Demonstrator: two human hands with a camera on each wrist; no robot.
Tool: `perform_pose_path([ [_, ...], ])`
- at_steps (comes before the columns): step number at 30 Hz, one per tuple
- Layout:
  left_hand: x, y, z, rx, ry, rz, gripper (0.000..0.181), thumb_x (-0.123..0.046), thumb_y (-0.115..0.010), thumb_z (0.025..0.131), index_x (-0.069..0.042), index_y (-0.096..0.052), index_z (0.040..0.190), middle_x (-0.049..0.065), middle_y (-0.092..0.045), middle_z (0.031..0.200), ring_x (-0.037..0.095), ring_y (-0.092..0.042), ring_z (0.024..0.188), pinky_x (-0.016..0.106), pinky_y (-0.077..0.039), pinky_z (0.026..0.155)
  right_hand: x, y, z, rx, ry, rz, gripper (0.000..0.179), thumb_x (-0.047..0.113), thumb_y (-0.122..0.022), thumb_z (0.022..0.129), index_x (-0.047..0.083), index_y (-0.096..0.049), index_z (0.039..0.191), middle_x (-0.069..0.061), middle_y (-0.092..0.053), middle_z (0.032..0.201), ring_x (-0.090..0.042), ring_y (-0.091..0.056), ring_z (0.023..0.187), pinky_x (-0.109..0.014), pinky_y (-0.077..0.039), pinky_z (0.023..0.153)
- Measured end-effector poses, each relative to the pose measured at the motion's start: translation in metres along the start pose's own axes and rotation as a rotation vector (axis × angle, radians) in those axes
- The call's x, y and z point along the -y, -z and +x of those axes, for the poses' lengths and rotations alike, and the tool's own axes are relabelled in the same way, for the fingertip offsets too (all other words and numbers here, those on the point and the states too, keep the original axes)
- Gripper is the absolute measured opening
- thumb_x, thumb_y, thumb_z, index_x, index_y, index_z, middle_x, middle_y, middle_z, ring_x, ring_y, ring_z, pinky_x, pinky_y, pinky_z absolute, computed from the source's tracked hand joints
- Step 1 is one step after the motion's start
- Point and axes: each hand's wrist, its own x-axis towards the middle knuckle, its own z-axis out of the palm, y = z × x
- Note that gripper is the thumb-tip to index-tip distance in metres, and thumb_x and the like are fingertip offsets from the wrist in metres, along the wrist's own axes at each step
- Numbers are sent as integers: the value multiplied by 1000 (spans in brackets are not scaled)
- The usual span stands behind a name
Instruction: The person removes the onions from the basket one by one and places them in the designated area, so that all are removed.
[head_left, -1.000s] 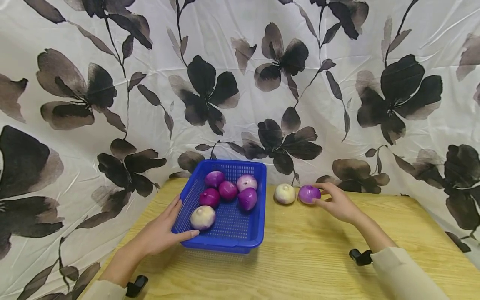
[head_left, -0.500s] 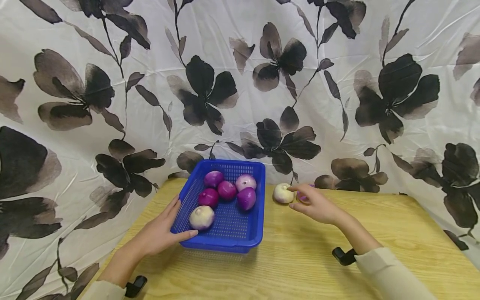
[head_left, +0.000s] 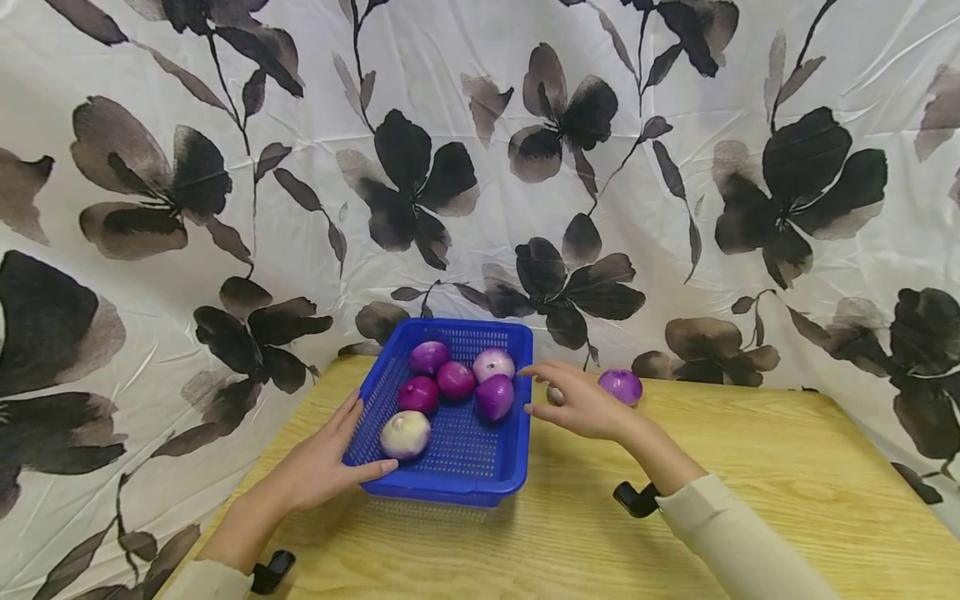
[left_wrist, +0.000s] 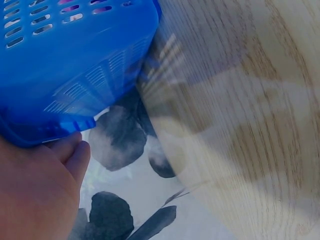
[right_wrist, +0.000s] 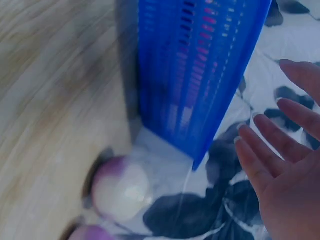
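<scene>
A blue perforated plastic basket (head_left: 465, 488) holds several purple onions (head_left: 455, 381) and a whitish onion (head_left: 406, 435) near its front left corner. My left hand (head_left: 311, 468) grips that corner, thumb over the front rim and fingers along the left side. My right hand (head_left: 581, 407) hovers beside the basket's right rim, fingers spread and nothing in them; the right wrist view shows its bare palm. Behind it a second pale onion (right_wrist: 121, 190) stands on the table, mostly covered by the hand in the head view. A purple onion (head_left: 621, 387) lies just right of that one.
The light wooden table (head_left: 720, 467) backs onto a white floral cloth (head_left: 465, 233). Close to the table's back edge sit the two loose onions. Each wrist wears a black camera mount (head_left: 637, 500).
My right hand has left the purple onion and moved left, past the pale onion, to the basket's right rim. Both loose onions stay on the table. The left hand keeps its place.
</scene>
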Motion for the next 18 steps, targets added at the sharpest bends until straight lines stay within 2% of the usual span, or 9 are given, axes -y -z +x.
perform_pose_path([
  [4,-1,0,1,3,-1,3,121,-78,-61,85,3,-14,162,15,-4,172,50,-24,150,70,-32,111,5,-6,15,23,31,-30,50,22,-74,94,6,-60,139,-10,-63,132,-29,-60,122,-50,-49,104],
  [9,0,-1,1,6,3,8,121,-78,-61,84,3,-15,162,16,-4,172,51,-24,149,70,-33,110,7,-18,34,46,41,-65,55,19,-76,91,0,-58,139,-17,-62,129,-33,-58,120,-52,-46,106],
  [14,0,-1,1,5,4,10,121,-79,-61,84,3,-16,162,16,-5,172,50,-24,149,70,-33,110,10,-29,51,104,-36,-111,64,20,-80,87,1,-54,143,-21,-56,138,-37,-55,127,-52,-44,109],
  [18,0,0,1,7,6,8,121,-79,-61,85,3,-15,162,16,-5,172,50,-24,150,70,-32,111,13,-39,62,132,-86,-164,67,20,-83,84,2,-55,142,-22,-52,143,-39,-54,129,-52,-48,105],
])
